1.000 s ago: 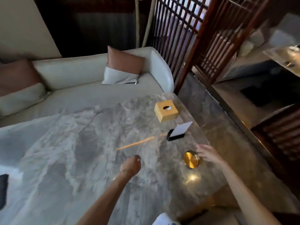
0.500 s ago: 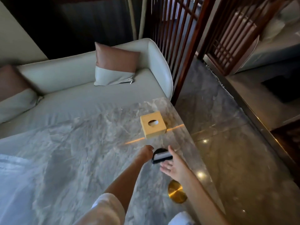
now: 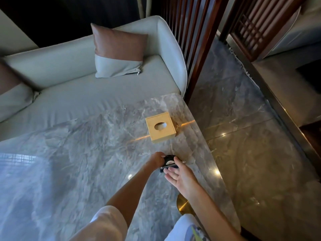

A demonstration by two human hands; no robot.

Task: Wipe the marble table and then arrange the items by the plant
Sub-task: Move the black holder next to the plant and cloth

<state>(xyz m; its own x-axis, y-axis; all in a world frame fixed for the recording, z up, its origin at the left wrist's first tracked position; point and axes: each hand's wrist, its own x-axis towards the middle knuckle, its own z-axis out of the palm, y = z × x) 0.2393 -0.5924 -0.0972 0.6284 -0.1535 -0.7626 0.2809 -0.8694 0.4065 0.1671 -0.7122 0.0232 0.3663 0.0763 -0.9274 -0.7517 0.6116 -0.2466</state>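
left hand [image 3: 157,159] grips the black card stand [image 3: 169,161]; right hand [image 3: 180,176] open beside it, wooden tissue box [image 3: 161,129] beyond, gold disc [image 3: 183,205] under the right wrist.

Both hands [image 3: 180,178] at black stand [image 3: 169,161]

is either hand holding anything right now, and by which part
The left hand grips the small black stand with a white card at its left end. The right hand is open, its fingers lying against the stand's right side without closing on it.
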